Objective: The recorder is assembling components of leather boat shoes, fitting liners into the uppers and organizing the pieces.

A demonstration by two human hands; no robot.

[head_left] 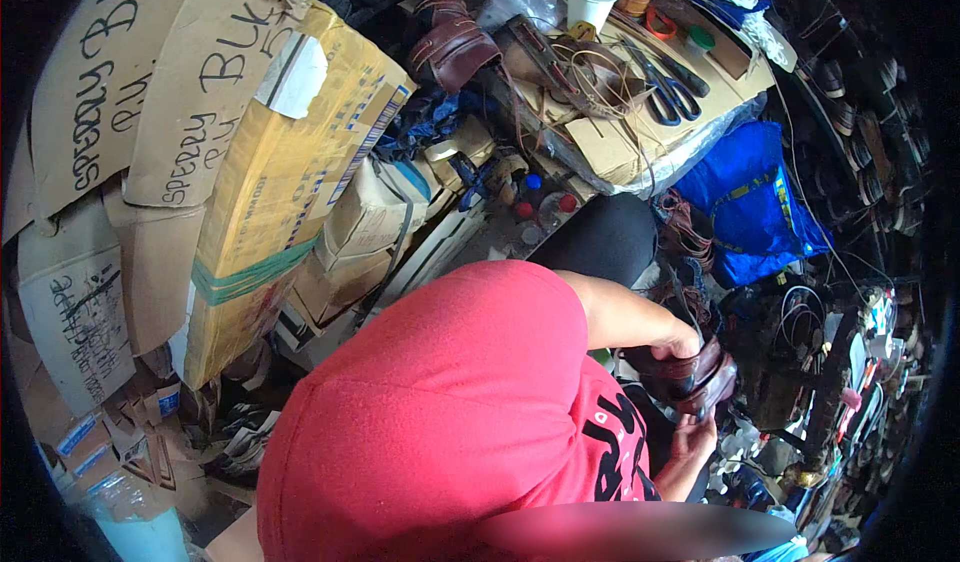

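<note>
A dark reddish-brown leather shoe (712,384) is held in front of my red shirt, right of centre. My left hand (678,344) comes down on it from above, its curled fingers partly hidden at the shoe's upper. From below, my right hand (692,440) grips the shoe's near side, thumb and fingers against the leather. Whether a small tool is between my fingers cannot be made out. My dark-trousered knee (610,237) is bent just beyond the left forearm.
A cardboard-topped work surface (610,152) carries scissors (672,92), leather strips and a white cup (592,10). Another brown shoe (455,50) lies beside it. A blue bag (745,207) stands at right. Cardboard boxes (285,177) crowd the left; clutter (790,392) lies past my hands.
</note>
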